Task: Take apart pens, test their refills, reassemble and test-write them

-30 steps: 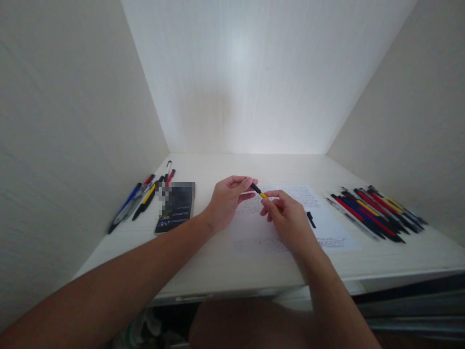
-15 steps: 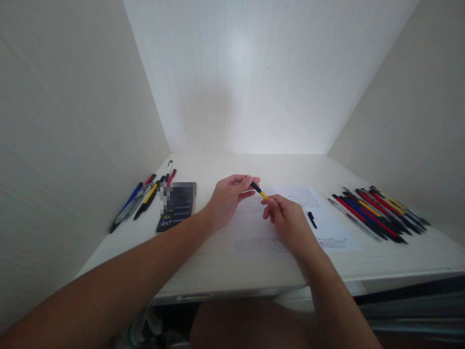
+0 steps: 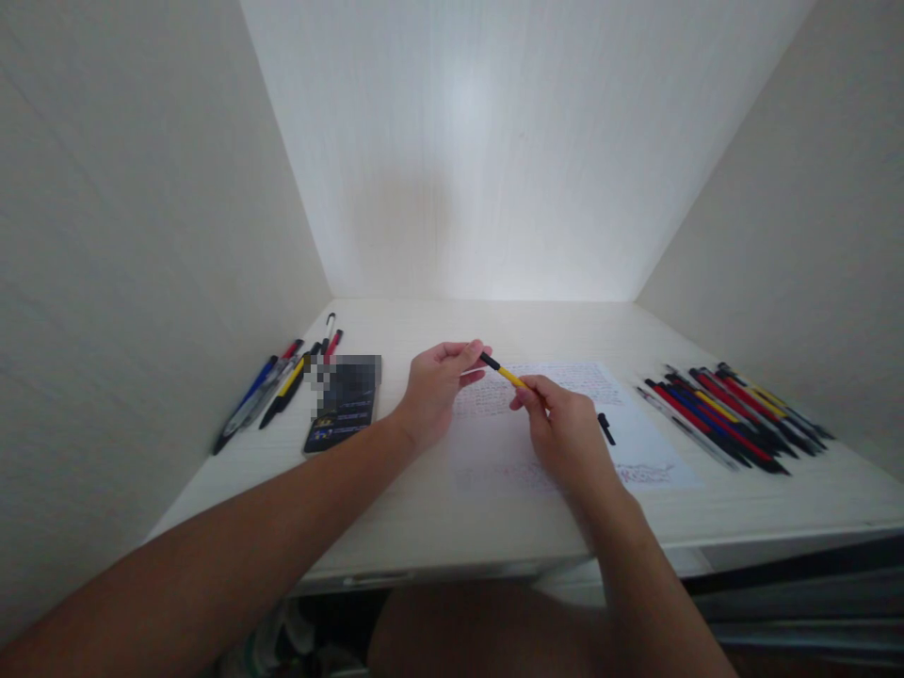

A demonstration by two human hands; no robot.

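Above a sheet of handwritten paper (image 3: 494,443), both hands hold one yellow-and-black pen (image 3: 507,374), which slants down to the right. My left hand (image 3: 439,388) pinches its black end between thumb and fingers. Closed around the yellow end is my right hand (image 3: 561,419), whose fingers hide the tip there. A black pen cap (image 3: 605,428) lies on the paper just right of my right hand.
On the right of the white desk (image 3: 395,527) lies a row of several pens (image 3: 727,414) in red, blue, yellow and black. A phone (image 3: 349,405) rests left of my left hand, with more pens (image 3: 265,391) beside the left wall. Panels enclose the desk's back and sides.
My left hand has moved slightly left along the pen toward its black end, so more of the pen shows between the hands. My right hand has shifted slightly right.
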